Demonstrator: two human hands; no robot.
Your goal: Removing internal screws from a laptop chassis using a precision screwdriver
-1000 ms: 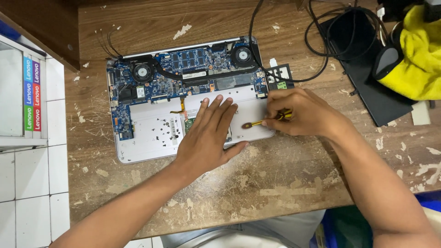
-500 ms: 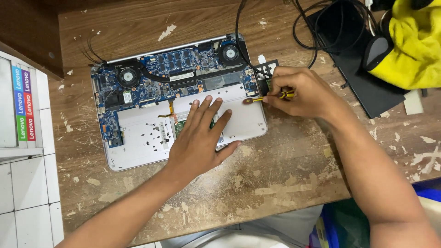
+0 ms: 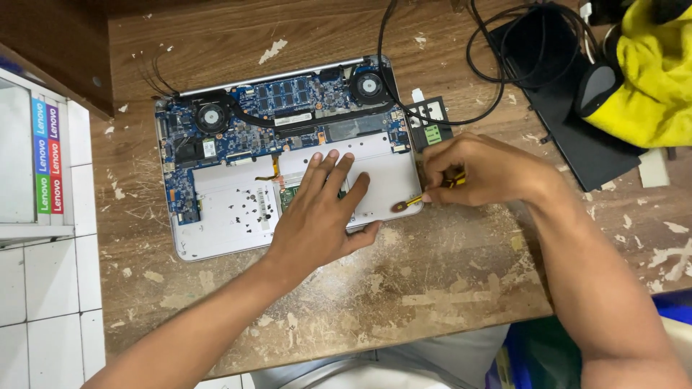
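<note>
Worn wooden table [image 3: 432, 288], opened silver laptop [image 3: 238, 230], left hand [image 3: 317, 216] fingers spread flat, right hand [image 3: 476, 173] pinching yellow screwdriver [image 3: 411, 203]

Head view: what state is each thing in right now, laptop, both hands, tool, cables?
Silver laptop: bottom cover off, blue circuit board and two fans exposed.
Left hand: flat, fingers spread, pressing on the laptop.
Right hand: closed around the screwdriver.
Yellow-handled screwdriver: held, tip at the laptop's right edge.
Black cables: loose, looped across the wooden table.
</note>
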